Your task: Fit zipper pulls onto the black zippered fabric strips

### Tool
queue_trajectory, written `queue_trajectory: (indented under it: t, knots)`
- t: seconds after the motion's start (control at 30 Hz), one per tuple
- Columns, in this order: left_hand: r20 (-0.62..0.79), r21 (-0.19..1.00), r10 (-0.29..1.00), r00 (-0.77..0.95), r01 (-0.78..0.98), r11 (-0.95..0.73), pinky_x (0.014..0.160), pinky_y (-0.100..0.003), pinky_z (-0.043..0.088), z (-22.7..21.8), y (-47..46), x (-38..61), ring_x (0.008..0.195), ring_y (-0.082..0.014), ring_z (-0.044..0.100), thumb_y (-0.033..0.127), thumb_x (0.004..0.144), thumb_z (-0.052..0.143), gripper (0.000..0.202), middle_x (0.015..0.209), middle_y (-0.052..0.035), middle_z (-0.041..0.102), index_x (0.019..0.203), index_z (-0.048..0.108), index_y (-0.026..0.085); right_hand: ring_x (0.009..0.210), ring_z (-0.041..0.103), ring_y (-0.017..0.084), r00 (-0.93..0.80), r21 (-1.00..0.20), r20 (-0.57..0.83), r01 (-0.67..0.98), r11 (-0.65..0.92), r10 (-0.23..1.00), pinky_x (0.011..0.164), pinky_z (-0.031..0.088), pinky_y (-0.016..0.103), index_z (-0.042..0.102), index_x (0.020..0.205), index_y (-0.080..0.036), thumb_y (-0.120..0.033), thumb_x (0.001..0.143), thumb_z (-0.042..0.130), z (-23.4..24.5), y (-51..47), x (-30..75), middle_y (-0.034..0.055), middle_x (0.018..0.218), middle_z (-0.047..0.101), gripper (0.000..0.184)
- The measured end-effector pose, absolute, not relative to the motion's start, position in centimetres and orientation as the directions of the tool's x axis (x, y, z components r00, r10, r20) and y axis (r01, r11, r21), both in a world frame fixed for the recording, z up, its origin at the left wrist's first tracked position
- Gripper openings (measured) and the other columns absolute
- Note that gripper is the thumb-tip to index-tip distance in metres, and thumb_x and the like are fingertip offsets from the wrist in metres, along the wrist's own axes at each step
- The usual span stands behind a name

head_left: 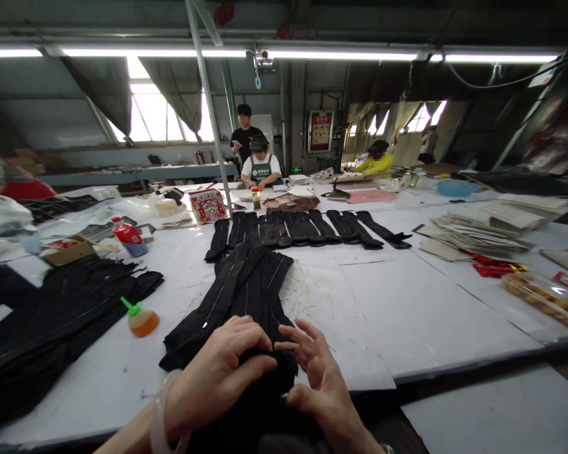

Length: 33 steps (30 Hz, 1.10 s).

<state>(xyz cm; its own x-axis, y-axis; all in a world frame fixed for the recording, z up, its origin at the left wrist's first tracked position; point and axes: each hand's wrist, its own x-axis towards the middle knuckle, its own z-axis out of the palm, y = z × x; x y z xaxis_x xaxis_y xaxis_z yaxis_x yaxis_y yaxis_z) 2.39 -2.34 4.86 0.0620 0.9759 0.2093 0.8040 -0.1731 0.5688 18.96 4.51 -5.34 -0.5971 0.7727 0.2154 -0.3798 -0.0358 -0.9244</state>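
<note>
Both my hands rest on a long black fabric piece [246, 290] that lies on the white table [407, 315] and runs away from me. My left hand [218, 372] curls over its near end, fingers closed on the cloth. My right hand [317, 378] touches the same end with its fingers spread and bent, thumb pressing the fabric edge. Farther back, a row of similar black strips [307, 228] lies side by side across the table.
A heap of black fabric [52, 321] lies at left, with a small orange glue bottle [141, 319] beside it. Stacks of paper or card pieces [483, 230] sit at right. Other people work at the far end of the table, among boxes and bottles.
</note>
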Motion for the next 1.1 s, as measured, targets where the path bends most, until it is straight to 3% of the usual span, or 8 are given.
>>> queue_trajectory:
  t: [0.07,0.13,0.17,0.3,0.43,0.53,0.77,1.1]
  knots:
    - [0.266,0.646,0.964,0.009,0.741,-0.185,0.065,-0.028,0.043,6.4,-2.3,2.1,0.067,-0.0165,0.054,0.029,0.087,0.058,0.018,0.068,0.0007,0.062,0.072,0.063,0.022,0.108,0.060,0.027,-0.658,-0.959,0.174,-0.281,-0.024,0.732,0.096,0.045,0.038,0.061,0.116,-0.024,-0.042,0.063,0.086,-4.9,4.5,19.1,0.0063,0.115,0.068,0.061]
    - [0.301,0.730,0.949,-0.090,0.662,-0.169,0.060,-0.026,0.043,7.3,-2.2,1.4,0.063,-0.0153,0.054,0.034,0.085,0.060,0.019,0.067,0.0013,0.060,0.072,0.063,0.021,0.087,0.063,0.022,-0.686,-0.986,0.123,-0.164,0.012,0.717,0.080,0.048,0.031,0.070,0.090,-0.019,-0.039,0.075,0.076,-4.4,4.5,19.5,0.0028,0.087,0.070,0.026]
    - [0.306,0.775,0.939,-0.156,0.614,-0.150,0.059,-0.025,0.043,7.4,-2.1,0.9,0.062,-0.0146,0.053,0.036,0.084,0.062,0.019,0.066,0.0018,0.060,0.073,0.063,0.020,0.075,0.061,0.019,-0.678,-0.992,0.107,-0.120,0.035,0.727,0.072,0.048,0.028,0.070,0.079,-0.018,-0.039,0.080,0.070,-4.2,4.6,19.8,0.0013,0.075,0.068,0.021]
    - [0.240,0.905,0.921,-0.306,0.414,-0.098,0.067,-0.026,0.049,5.3,-1.2,-0.5,0.072,-0.0164,0.061,0.034,0.080,0.069,0.020,0.079,0.0004,0.066,0.093,0.064,0.019,0.059,0.050,0.015,-0.555,-0.971,0.158,0.063,0.230,0.817,0.057,0.039,0.026,0.064,0.072,-0.018,-0.040,0.086,0.059,-3.0,5.6,21.8,-0.0011,0.061,0.056,0.027]
    - [0.226,0.886,0.948,-0.222,0.452,-0.106,0.095,-0.036,0.047,2.0,0.1,0.3,0.103,-0.0235,0.063,0.026,0.075,0.074,0.052,0.110,-0.0048,0.070,0.124,0.057,0.024,0.060,0.052,0.016,-0.564,-0.864,0.218,0.268,0.426,0.796,0.056,0.038,0.026,0.058,0.071,-0.019,-0.034,0.091,0.050,-2.1,6.7,24.4,-0.0003,0.063,0.057,0.026]
    - [0.225,0.852,0.966,-0.123,0.506,-0.134,0.105,-0.041,0.040,0.3,0.9,1.9,0.117,-0.0260,0.058,0.025,0.075,0.074,0.045,0.124,-0.0066,0.066,0.118,0.060,0.024,0.058,0.053,0.016,-0.592,-0.808,0.206,0.346,0.476,0.779,0.055,0.037,0.026,0.057,0.070,-0.020,-0.025,0.089,0.051,-2.4,6.6,26.0,-0.0003,0.063,0.059,0.021]
    - [0.206,0.789,0.971,0.118,0.567,-0.236,0.101,-0.038,0.045,-2.1,2.7,5.0,0.116,-0.0251,0.060,0.019,0.081,0.066,0.010,0.125,-0.0083,0.065,0.090,0.064,0.022,0.057,0.056,0.016,-0.539,-0.784,0.149,0.446,0.431,0.829,0.055,0.037,0.025,0.060,0.066,-0.021,-0.017,0.085,0.055,-4.0,5.3,29.0,-0.0009,0.061,0.062,0.020]
    - [0.108,0.857,0.975,0.195,0.479,-0.191,0.087,-0.034,0.050,-4.4,4.1,8.6,0.094,-0.0218,0.065,0.020,0.086,0.057,0.006,0.108,-0.0084,0.070,0.087,0.063,0.019,0.056,0.053,0.014,-0.486,-0.836,0.005,0.478,0.271,0.874,0.054,0.034,0.024,0.064,0.069,-0.020,-0.019,0.085,0.058,-5.3,4.2,32.7,-0.0023,0.061,0.060,0.017]
